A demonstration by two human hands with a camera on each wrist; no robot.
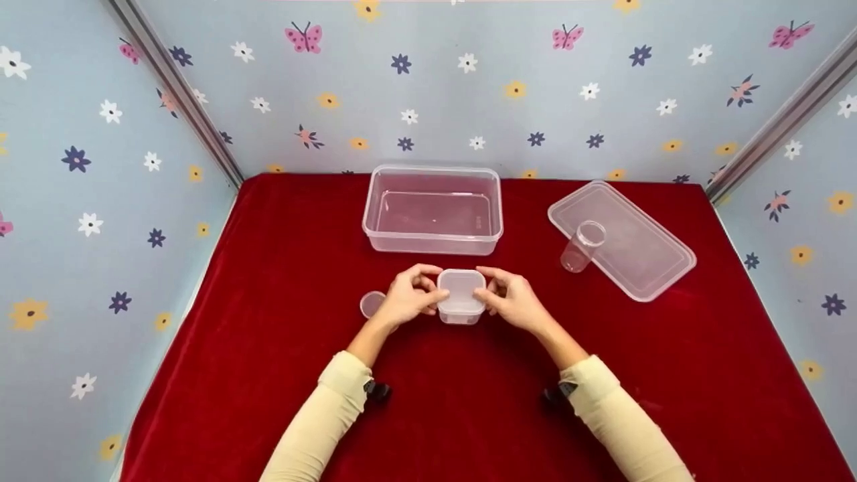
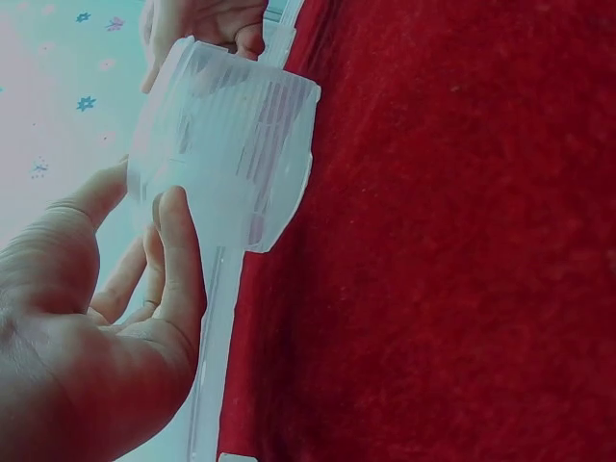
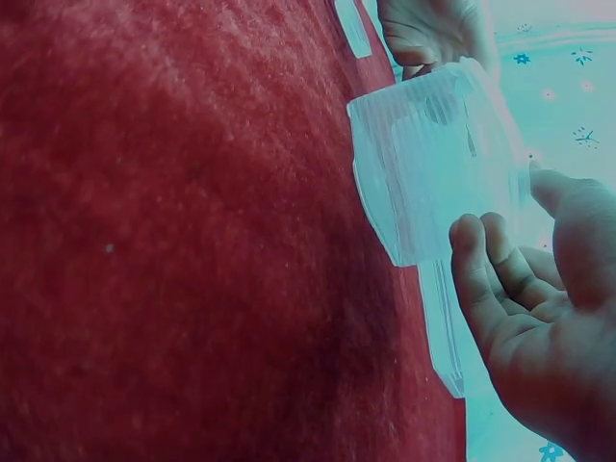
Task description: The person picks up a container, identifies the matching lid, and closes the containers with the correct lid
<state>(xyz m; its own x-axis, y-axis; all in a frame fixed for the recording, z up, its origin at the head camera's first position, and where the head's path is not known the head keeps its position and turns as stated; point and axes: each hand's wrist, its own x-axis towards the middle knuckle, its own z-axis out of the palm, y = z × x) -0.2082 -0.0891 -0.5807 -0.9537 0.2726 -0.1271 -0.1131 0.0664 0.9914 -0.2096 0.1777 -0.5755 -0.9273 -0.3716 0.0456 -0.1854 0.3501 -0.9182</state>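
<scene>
Between the two hands is a small clear plastic container (image 1: 460, 317) with a frosted square lid (image 1: 462, 284) on its top. My left hand (image 1: 412, 294) grips it from the left side, thumb on the lid and other fingers curled by the far corner. From the right, my right hand (image 1: 512, 298) holds it in a mirrored way. Both wrist views show the container's ribbed wall (image 2: 231, 135) near the red cloth, with fingertips (image 3: 469, 231) against its side. Just left of the left hand lies a small round lid (image 1: 372, 304), partly hidden by that hand.
A large rectangular clear tub (image 1: 435, 244) stands open behind the hands. To the right, a big rectangular lid (image 1: 643, 248) lies flat, with a clear cylindrical cup (image 1: 580, 253) standing at its left edge. Red cloth (image 1: 281, 268) covers the table; patterned walls (image 1: 442, 87) enclose it.
</scene>
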